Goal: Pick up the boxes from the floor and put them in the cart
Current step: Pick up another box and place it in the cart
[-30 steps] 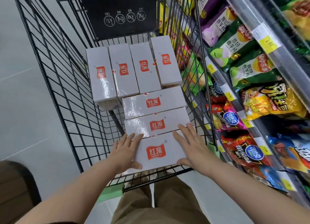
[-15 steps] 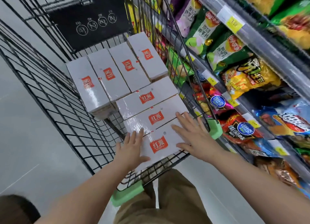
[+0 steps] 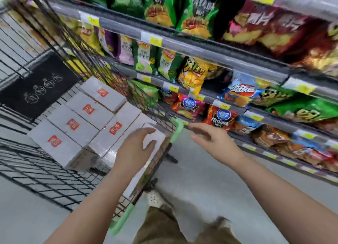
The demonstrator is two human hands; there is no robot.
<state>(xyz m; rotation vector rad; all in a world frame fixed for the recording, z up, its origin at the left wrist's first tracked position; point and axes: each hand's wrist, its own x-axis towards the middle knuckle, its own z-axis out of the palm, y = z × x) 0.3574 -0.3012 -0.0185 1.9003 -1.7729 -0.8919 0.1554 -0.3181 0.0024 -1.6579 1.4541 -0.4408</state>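
Observation:
Several white boxes with red labels (image 3: 73, 124) lie packed inside the black wire cart (image 3: 36, 170). My left hand (image 3: 136, 148) hovers over the nearest box (image 3: 153, 134), fingers spread, holding nothing; whether it touches the box is unclear. My right hand (image 3: 210, 137) is outside the cart, to the right of its green corner bumper (image 3: 176, 130), open and empty above the floor. The view is blurred by motion.
Shelves of snack bags (image 3: 201, 75) with yellow price tags run along the right side, close to the cart. A black sign panel (image 3: 38, 86) closes the cart's far end. Grey floor (image 3: 210, 185) lies between cart and shelves. My legs and shoes show below.
The view swung right toward the shelves. My right hand left the nearest box and moved out past the cart's right edge. My left hand slid right over that box.

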